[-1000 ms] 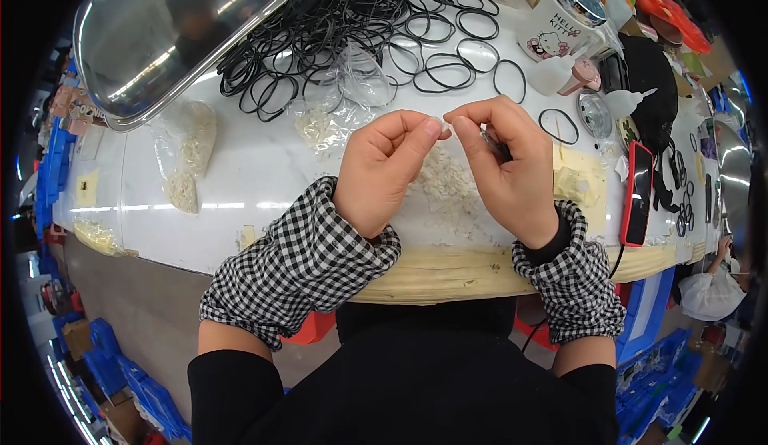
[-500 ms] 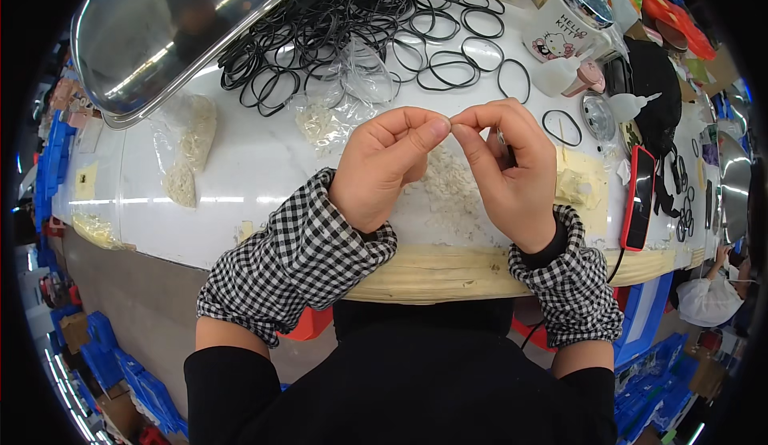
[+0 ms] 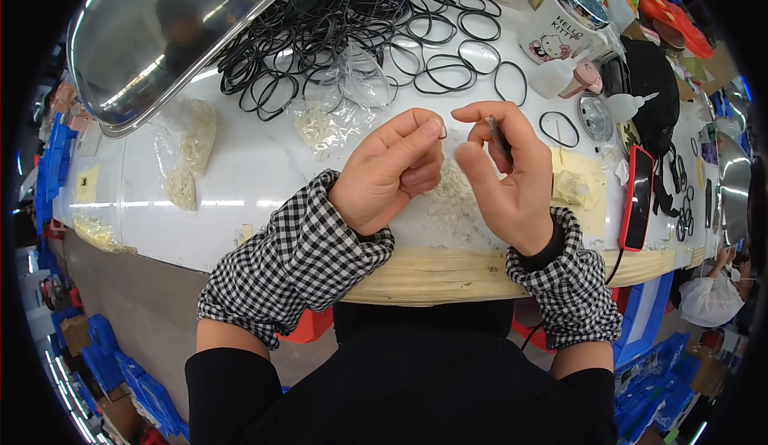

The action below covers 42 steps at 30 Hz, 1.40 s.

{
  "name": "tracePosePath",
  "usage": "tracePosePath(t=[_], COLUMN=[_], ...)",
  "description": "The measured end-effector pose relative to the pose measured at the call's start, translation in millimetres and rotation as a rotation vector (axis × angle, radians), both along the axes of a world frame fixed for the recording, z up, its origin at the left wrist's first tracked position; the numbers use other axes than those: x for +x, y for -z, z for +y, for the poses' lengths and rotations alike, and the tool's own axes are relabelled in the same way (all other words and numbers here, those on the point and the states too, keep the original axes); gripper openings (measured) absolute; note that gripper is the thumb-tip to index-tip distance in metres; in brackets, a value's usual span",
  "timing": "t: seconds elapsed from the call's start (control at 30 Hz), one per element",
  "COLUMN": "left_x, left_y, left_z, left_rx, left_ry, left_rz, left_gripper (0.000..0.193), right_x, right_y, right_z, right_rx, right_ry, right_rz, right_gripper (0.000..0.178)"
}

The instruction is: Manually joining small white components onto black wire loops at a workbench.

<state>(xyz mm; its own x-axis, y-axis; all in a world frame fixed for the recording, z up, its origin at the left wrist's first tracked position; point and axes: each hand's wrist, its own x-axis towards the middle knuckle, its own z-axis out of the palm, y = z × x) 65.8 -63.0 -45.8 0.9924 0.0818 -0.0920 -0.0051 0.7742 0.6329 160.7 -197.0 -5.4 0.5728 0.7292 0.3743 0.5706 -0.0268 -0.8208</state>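
Note:
Over the near middle of the table, my left hand is closed, thumb and forefinger pinching a small pale piece; its exact kind is too small to make out. To its right, my right hand has thumb and forefinger apart, while its other fingers curl round a slim dark metal tool. Most of that tool is hidden in the palm. Below and between the hands lies a loose pile of small pale pieces. A clear bag of similar pieces rests just beyond my left hand.
Black rubber rings heap at the back, with several loose ones toward the right. A shiny metal tray stands at far left beside another filled bag. On the right are a white cup, a squeeze bottle and a red-edged phone.
My fingertips, touching before, have come apart. The small pale piece now shows in my left pinch. My right thumb and forefinger have opened, and the dark tool shows more clearly.

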Motion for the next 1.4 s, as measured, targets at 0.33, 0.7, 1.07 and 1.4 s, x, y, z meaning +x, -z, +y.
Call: tracePosePath(t=[0.33, 0.7, 1.07, 1.4], left_x=[0.7, -0.6, -1.5, -2.4], left_y=[2.9, 5.0, 4.8, 0.4], left_z=[1.5, 1.1, -4.0, 1.1], left_rx=[-0.145, -0.01, 0.148, -0.025], left_ry=[0.115, 0.07, -0.045, 0.101], left_rz=[-0.107, -0.098, -0.038, -0.055], left_gripper=[0.016, 0.016, 0.02, 0.027], right_x=[0.8, 0.9, -4.8, 2.1], right_y=[8.4, 3.8, 11.0, 5.8], right_z=[-1.5, -0.4, 2.0, -1.8], right_rx=[-0.089, -0.004, 0.045, -0.026], right_ry=[0.038, 0.03, 0.077, 0.006], right_rz=[-0.278, -0.168, -0.065, -0.329], right_gripper=[0.022, 0.014, 0.012, 0.03])
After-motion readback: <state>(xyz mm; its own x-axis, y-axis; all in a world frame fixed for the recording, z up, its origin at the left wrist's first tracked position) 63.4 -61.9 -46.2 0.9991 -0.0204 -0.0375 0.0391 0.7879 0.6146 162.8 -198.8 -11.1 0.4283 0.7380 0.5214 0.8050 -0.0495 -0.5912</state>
